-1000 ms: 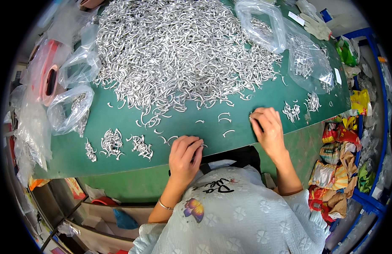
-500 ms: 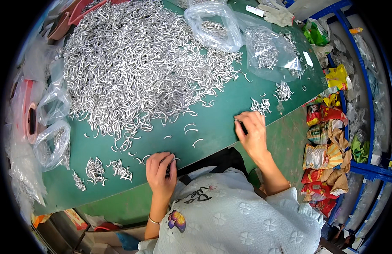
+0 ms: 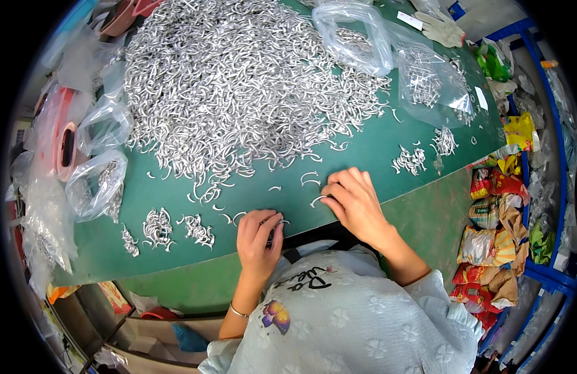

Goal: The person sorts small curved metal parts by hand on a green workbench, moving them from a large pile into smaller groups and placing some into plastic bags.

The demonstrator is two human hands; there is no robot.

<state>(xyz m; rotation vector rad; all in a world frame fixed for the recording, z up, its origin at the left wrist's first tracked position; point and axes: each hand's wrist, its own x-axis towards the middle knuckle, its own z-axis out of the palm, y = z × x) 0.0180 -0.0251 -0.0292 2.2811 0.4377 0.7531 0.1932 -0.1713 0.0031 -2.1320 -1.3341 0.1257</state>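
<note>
A big heap of small, curved silver metal pieces (image 3: 238, 81) covers much of the green table (image 3: 195, 262). Close to the near edge, my left hand (image 3: 258, 240) is curled with fingers bent around a few curved metal pieces, which show partly between thumb and fingers. My right hand (image 3: 357, 206) is to its right, thumb and fingertips closing on the end of a single curved metal piece (image 3: 316, 200). Just beyond lie a few loose pieces (image 3: 309, 177). Left of my left hand sit small piles of such pieces (image 3: 157, 228).
At the back right, a clear plastic bag (image 3: 425, 81) contains metal pieces; a white glove (image 3: 441, 28) lies behind it. Small piles (image 3: 410, 161) rest near the right edge. Plastic bags (image 3: 98, 187) line the left side. Blue shelving (image 3: 550, 274) and colourful sacks (image 3: 481, 246) stand right.
My right hand has moved left, from near the right-hand pile to a loose curved piece, and its fingers have come together there. My left hand stays curled at the near edge. The view has shifted.
</note>
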